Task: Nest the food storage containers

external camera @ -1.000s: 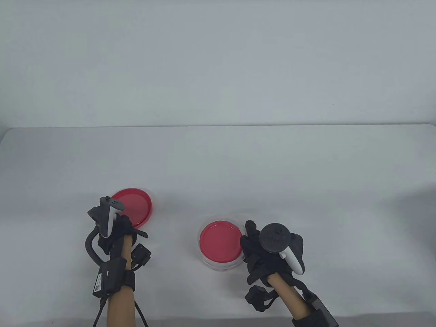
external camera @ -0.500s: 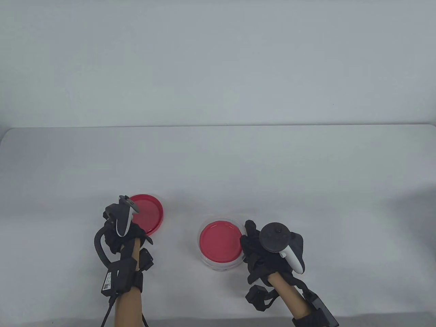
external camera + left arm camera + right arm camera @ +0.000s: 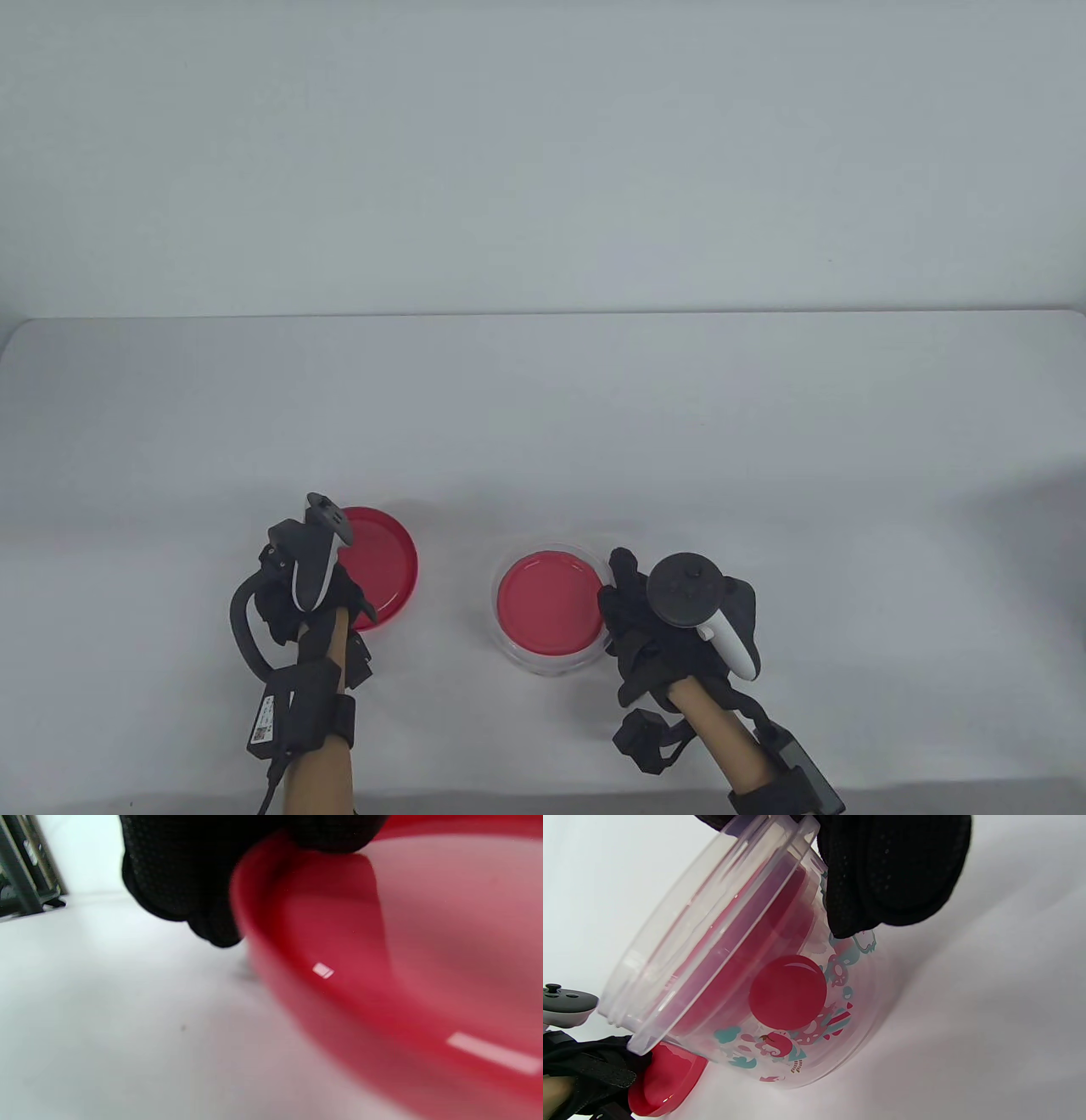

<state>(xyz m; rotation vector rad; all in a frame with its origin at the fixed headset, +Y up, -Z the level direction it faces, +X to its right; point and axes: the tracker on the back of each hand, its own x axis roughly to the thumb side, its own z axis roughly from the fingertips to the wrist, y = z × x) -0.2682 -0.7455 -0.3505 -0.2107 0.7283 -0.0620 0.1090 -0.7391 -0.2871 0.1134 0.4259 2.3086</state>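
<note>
A clear round container [image 3: 551, 662] with printed pictures stands on the table; a smaller red-lidded container [image 3: 549, 601] sits nested inside it. My right hand [image 3: 624, 594] grips its right rim, fingers [image 3: 882, 870] over the wall [image 3: 780, 993]. My left hand [image 3: 305, 594] holds the near-left edge of a loose red lid [image 3: 382, 564], which lies upside down, left of the container. In the left wrist view my fingers [image 3: 203, 870] pinch the lid's rim [image 3: 271, 942]. The lid also shows in the right wrist view [image 3: 666, 1082].
The white table [image 3: 679, 424] stretches behind the hands to a pale wall. Its front edge [image 3: 509, 802] runs just below my wrists.
My left hand has carried the red lid to the right and a little nearer, toward the container. My right hand and the container have stayed put.
</note>
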